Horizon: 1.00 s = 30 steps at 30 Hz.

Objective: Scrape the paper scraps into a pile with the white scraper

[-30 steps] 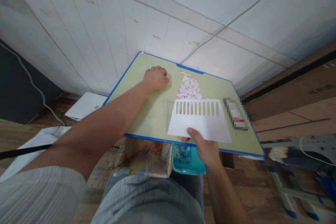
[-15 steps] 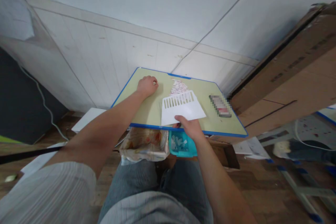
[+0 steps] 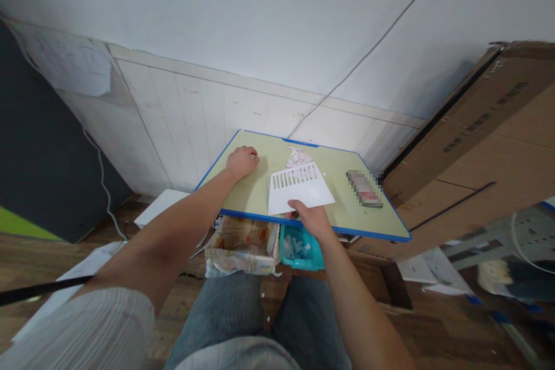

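My right hand grips the near edge of a white sheet with a row of long slots, thumb on top. The sheet is tilted over the table, its slotted end beside a heap of small pale flakes or paper bits that shows partly behind it. My left hand rests on the table's left part with fingers curled closed; what they hold, if anything, is too small to make out. Beneath both is a pale yellow-green table with a blue rim.
A pixelated phone-like object lies on the table's right. Below the front edge are a lined box and a turquoise bin with clear pieces. Tall cardboard boxes stand at right; a white wall is behind the table.
The view has shifted, so the table sits lower in the picture. The slotted sheet stays in my right hand, its slots now closer over the heap. My left hand stays curled on the table.
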Motion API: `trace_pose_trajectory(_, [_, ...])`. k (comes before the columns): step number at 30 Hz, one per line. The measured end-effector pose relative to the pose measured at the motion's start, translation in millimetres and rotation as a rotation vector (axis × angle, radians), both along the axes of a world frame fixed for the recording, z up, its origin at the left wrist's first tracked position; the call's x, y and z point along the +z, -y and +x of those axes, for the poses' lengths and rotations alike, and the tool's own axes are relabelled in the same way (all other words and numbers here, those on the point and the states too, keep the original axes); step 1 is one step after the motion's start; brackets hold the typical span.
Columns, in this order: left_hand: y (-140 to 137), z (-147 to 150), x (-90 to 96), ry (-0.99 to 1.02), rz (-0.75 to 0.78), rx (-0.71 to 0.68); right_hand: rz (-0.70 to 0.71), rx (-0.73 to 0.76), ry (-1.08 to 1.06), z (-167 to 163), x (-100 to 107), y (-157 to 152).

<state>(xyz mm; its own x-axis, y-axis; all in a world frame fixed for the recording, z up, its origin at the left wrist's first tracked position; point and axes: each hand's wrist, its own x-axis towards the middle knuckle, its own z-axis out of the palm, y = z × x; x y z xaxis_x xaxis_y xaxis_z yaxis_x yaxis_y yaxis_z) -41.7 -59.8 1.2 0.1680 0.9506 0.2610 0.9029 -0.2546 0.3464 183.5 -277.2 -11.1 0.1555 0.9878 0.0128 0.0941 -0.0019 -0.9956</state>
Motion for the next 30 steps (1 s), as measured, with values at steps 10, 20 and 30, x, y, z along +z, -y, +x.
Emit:
trace_pose_trajectory(10, [-28.8,25.2,2.8,0.001,-0.035,-0.041,0.11,-0.232,-0.038,30.8,18.0,-25.6])
trace_pose_trajectory(20, [-68.9,48.5,-14.5,-0.107,-0.01,-0.119,0.021,-0.193,0.163,81.7,65.5,-170.1])
trace_pose_trajectory(30, [-68.0,46.2,-19.2,-0.075,-0.04,-0.113,-0.102,0.015,0.343,42.2,42.0,-163.0])
